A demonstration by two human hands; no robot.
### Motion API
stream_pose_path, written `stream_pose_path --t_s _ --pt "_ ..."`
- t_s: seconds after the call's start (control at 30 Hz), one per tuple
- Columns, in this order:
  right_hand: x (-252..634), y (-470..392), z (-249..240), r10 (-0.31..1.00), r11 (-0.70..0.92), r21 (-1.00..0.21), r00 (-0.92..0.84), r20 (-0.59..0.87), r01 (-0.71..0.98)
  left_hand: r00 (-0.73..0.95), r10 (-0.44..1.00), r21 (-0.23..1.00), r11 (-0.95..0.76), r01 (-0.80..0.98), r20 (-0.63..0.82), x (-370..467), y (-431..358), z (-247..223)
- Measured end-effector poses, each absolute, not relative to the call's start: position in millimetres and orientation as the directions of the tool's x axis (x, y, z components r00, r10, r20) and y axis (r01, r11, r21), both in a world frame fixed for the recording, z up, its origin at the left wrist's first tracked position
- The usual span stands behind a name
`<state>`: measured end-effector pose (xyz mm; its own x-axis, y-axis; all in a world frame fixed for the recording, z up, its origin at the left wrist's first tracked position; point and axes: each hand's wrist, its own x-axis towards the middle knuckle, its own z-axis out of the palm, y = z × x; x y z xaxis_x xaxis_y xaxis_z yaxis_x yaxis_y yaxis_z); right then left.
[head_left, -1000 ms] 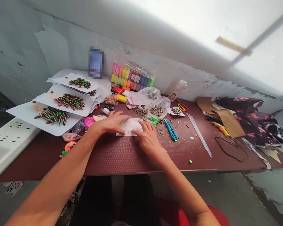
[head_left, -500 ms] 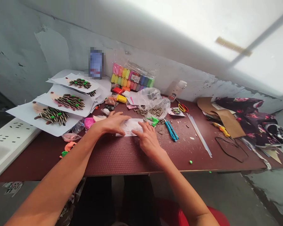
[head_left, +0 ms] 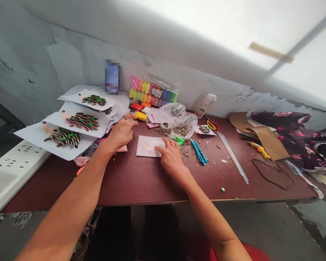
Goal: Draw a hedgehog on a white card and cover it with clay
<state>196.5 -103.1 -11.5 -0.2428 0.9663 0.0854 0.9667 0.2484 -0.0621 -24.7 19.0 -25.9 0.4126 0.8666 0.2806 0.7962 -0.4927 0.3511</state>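
Observation:
A small white card (head_left: pixel 146 145) with a pale patch and a faint orange drawing lies flat on the dark red table. My right hand (head_left: pixel 171 154) rests on its right part, fingers spread. Up and left of the card, my left hand (head_left: pixel 122 133) hovers near the packets of clay, its fingers bent; the fingertips and anything between them are hard to make out. Just behind it sits a yellow clay packet (head_left: pixel 141 116). Beyond the card, striped seeds (head_left: pixel 179 130) are heaped beside a clear plastic bag (head_left: pixel 176 115) and a green clay piece (head_left: pixel 179 140).
Seed-covered hedgehog pictures (head_left: pixel 67 154) are stacked at left, by a white power strip (head_left: pixel 15 163). To the right lie a blue cutter (head_left: pixel 199 152), scissors (head_left: pixel 213 125), clear sticks (head_left: pixel 233 157) and a yellow glue gun (head_left: pixel 260 150). A bottle (head_left: pixel 205 105) stands behind.
My left hand has left the card and moved up and left toward the clay packets. The card's left part is now uncovered. My right hand remains on it.

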Motion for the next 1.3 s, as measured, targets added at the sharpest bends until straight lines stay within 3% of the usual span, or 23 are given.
stream_pose_path --t_s 0.23,0.53,0.67,0.77,0.87,0.93,1.07,1.17,1.3 --pt "195 -99 -13 0.950 0.266 -0.162 -0.229 0.214 0.950 0.353 0.916 0.179 -0.387 0.905 0.192 -26 16 -32" --pt "201 -97 -23 0.932 0.269 -0.206 -0.200 0.303 0.941 0.333 0.937 0.153 -0.347 0.925 0.110 -34 11 -24" --pt "201 -97 -24 0.921 0.279 -0.226 -0.193 0.338 0.933 0.297 0.940 0.259 -0.332 0.907 0.166 -34 12 -21" --pt "200 -97 -22 0.914 0.286 -0.258 -0.182 0.363 0.923 0.250 0.929 0.468 -0.355 0.809 0.273 -30 14 -16" --pt "198 -97 -20 0.905 0.300 -0.319 -0.163 0.393 0.899 0.268 0.931 0.776 -0.356 0.521 0.248 -24 11 -10" --pt "197 -97 -19 0.898 0.310 -0.374 -0.140 0.417 0.874 0.344 0.920 0.902 -0.302 0.308 0.190 -20 8 -7" --pt "194 -96 -15 0.885 0.339 -0.512 -0.083 0.459 0.789 0.487 0.866 0.968 -0.204 0.145 0.110 -12 -2 -2" --pt "190 -93 -9 0.870 0.370 -0.599 -0.040 0.491 0.710 0.563 0.823 0.981 -0.160 0.108 0.072 -8 -8 2" --pt "186 -87 1 0.844 0.414 -0.627 -0.020 0.536 0.660 0.618 0.785 0.977 -0.170 0.130 0.055 -6 -12 8"
